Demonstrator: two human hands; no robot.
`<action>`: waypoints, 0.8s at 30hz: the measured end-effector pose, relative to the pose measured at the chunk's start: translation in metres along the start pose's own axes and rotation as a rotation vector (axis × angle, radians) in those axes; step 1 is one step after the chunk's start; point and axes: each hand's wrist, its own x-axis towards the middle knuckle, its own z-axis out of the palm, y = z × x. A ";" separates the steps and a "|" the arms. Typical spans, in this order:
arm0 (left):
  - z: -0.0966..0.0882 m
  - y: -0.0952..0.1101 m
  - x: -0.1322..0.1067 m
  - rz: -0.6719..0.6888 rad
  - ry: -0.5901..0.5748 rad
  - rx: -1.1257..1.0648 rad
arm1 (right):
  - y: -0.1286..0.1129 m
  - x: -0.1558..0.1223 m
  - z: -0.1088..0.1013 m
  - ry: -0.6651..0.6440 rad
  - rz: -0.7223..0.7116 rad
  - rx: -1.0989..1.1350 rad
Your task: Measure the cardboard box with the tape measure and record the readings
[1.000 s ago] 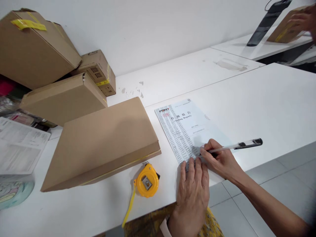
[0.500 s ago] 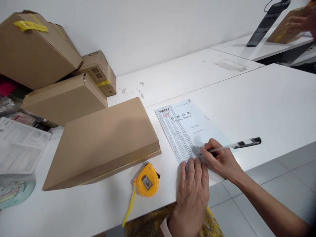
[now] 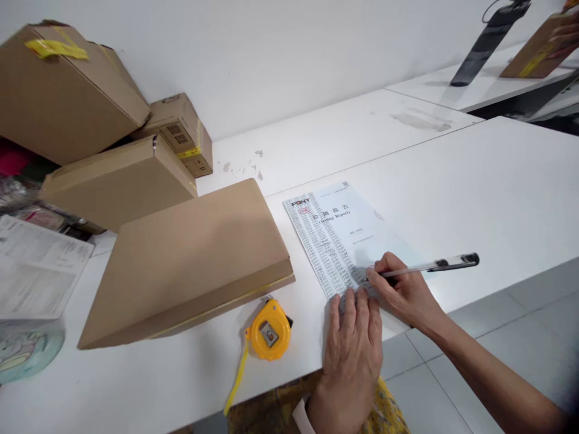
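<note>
My right hand is closed round a pen with a clear barrel and black cap end. Its tip meets the lower part of a pale blue sheet headed "Testing Report", where rows of small handwriting fill the left side. Flat on the sheet's bottom edge lies my left hand, its fingers stretched out. A yellow tape measure rests to the left of that hand, a short length of its tape hanging over the table edge. Beyond it sits a closed flat cardboard box.
More cardboard boxes are stacked at the back left. Printed papers and a pale green container stand at the left edge. A dark bottle is at the far right, where another person's hand holds a box.
My hands, pen and sheet look nearly the same. At the far right, the other person's hand and the box have shifted slightly to the right.
</note>
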 end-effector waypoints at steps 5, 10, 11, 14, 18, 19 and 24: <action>0.000 0.001 -0.001 -0.001 -0.004 -0.004 | 0.000 0.000 -0.001 0.018 -0.002 -0.011; 0.001 0.000 -0.001 0.003 -0.005 -0.035 | 0.000 0.001 -0.001 0.009 -0.018 -0.015; 0.001 -0.001 -0.001 0.001 0.000 -0.035 | 0.000 0.001 -0.001 0.003 -0.013 -0.015; 0.002 -0.001 -0.001 -0.004 0.013 -0.029 | -0.003 0.001 -0.002 -0.003 0.001 -0.018; 0.002 -0.002 0.000 -0.001 0.020 -0.034 | -0.004 0.000 -0.002 0.012 0.012 -0.016; 0.001 -0.001 0.000 -0.001 0.022 -0.037 | -0.004 0.000 -0.002 0.010 0.013 -0.012; 0.001 0.000 -0.001 -0.003 0.005 -0.052 | -0.002 -0.001 -0.003 0.021 0.052 -0.010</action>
